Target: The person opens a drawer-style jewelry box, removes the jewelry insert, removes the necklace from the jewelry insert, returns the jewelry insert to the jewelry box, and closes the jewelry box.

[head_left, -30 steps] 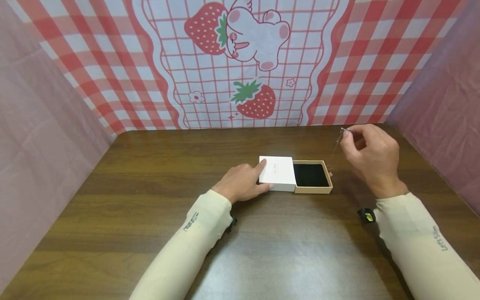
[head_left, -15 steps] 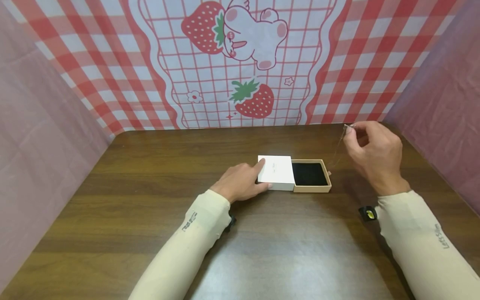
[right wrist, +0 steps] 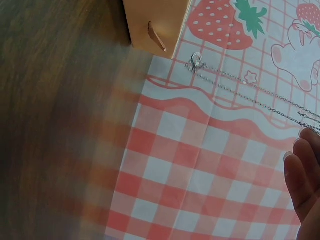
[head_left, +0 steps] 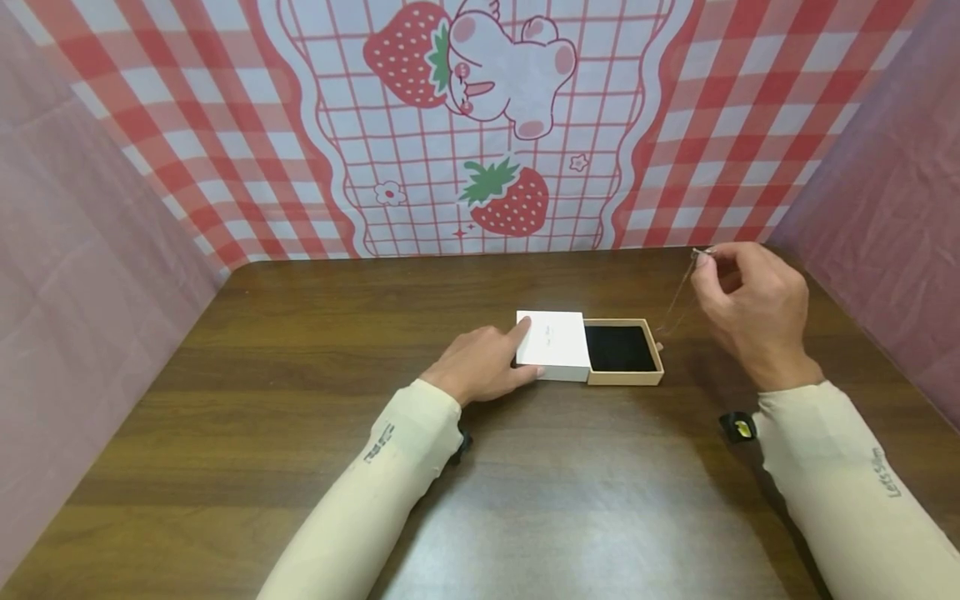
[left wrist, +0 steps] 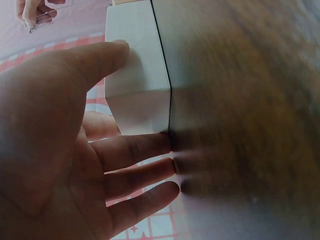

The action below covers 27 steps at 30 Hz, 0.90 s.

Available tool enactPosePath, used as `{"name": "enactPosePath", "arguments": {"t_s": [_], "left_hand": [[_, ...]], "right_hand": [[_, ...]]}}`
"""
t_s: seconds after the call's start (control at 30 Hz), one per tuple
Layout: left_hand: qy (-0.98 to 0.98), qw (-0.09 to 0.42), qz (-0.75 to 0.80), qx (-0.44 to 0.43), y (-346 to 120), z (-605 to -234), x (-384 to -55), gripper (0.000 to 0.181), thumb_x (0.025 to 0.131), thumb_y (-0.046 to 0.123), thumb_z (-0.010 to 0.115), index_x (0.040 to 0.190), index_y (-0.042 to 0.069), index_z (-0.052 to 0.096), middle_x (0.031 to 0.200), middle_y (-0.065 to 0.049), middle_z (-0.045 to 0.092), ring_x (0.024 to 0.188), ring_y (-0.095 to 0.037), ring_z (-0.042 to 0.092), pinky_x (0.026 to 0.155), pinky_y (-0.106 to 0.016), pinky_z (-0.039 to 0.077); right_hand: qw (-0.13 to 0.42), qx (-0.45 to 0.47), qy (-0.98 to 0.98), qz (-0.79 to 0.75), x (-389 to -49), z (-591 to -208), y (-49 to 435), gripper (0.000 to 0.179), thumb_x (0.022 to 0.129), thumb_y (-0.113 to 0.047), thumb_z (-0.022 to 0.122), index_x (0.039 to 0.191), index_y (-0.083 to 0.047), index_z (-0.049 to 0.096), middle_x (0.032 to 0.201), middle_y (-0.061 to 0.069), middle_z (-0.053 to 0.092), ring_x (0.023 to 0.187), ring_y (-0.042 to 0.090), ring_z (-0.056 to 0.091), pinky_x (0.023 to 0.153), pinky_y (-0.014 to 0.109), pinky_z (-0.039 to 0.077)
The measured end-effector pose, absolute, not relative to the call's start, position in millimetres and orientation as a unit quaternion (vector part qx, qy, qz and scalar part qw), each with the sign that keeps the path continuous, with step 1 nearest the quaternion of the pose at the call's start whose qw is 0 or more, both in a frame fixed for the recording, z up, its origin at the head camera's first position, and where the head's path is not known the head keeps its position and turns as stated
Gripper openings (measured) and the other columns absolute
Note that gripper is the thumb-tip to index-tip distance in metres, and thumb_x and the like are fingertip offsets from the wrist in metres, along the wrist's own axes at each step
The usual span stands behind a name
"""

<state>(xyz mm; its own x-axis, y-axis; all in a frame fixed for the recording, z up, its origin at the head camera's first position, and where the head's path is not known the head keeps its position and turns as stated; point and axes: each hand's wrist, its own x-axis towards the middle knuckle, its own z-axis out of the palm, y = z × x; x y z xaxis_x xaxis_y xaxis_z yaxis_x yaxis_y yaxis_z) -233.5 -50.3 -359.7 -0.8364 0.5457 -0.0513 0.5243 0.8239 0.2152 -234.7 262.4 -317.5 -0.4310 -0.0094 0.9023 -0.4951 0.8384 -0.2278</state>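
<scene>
A small white box sleeve point(head_left: 557, 340) lies on the table, its tan drawer point(head_left: 626, 379) pulled out to the right. Inside the drawer sits a black pad point(head_left: 619, 348). My left hand point(head_left: 480, 364) holds the sleeve's left end between thumb and index finger; its other fingers lie extended beside the box in the left wrist view. Beyond the drawer's right end, my right hand point(head_left: 757, 312) is raised and pinches a thin chain necklace point(head_left: 681, 292). The necklace dangles in two strands, and a shiny pendant point(right wrist: 196, 61) hangs at its low end, near the drawer's ribbon pull tab point(right wrist: 156, 37).
The brown wooden table point(head_left: 300, 458) extends around the box. A red-checked strawberry cloth point(head_left: 292, 167) hangs along its back edge. Pink curtains point(head_left: 885, 192) close off both sides.
My right hand has moved slightly up and to the right with the necklace, whose chain swings less now. The left hand and box keep their place.
</scene>
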Motion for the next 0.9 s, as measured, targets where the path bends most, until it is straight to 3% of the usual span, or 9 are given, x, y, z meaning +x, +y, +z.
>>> {"name": "enactPosePath", "arguments": {"t_s": [0.2,0.67,0.9], "left_hand": [[0.954,0.055,0.094,0.28,-50.2,-360.1,-233.8,0.079,0.099,0.056,0.053,0.16,0.012,0.027,0.117,-0.011,0.068,0.088,-0.014,0.058,0.092,-0.037,0.049],[0.953,0.052,0.096,0.283,-49.8,-359.5,-233.5,0.079,0.099,0.055,0.054,0.159,0.011,0.028,0.115,-0.012,0.069,0.087,-0.014,0.058,0.091,-0.037,0.049],[0.954,0.051,0.09,0.281,-49.3,-359.9,-233.9,0.08,0.099,0.056,0.053,0.159,0.011,0.028,0.115,-0.012,0.069,0.086,-0.015,0.058,0.089,-0.037,0.05]], "right_hand": [[0.509,0.152,-0.813,0.238,-234.1,-318.3,262.9,0.02,0.089,-0.012,0.063,0.087,0.007,0.068,0.074,0.022,0.065,0.064,0.035,0.06,0.067,0.021,0.031],[0.496,0.136,-0.828,0.223,-234.0,-317.6,265.3,0.02,0.089,-0.012,0.064,0.086,0.007,0.068,0.075,0.022,0.066,0.066,0.037,0.061,0.064,0.037,0.035],[0.471,0.122,-0.847,0.217,-234.2,-318.1,268.9,0.021,0.09,-0.014,0.065,0.089,0.007,0.068,0.077,0.022,0.066,0.068,0.036,0.061,0.065,0.039,0.035]]}}
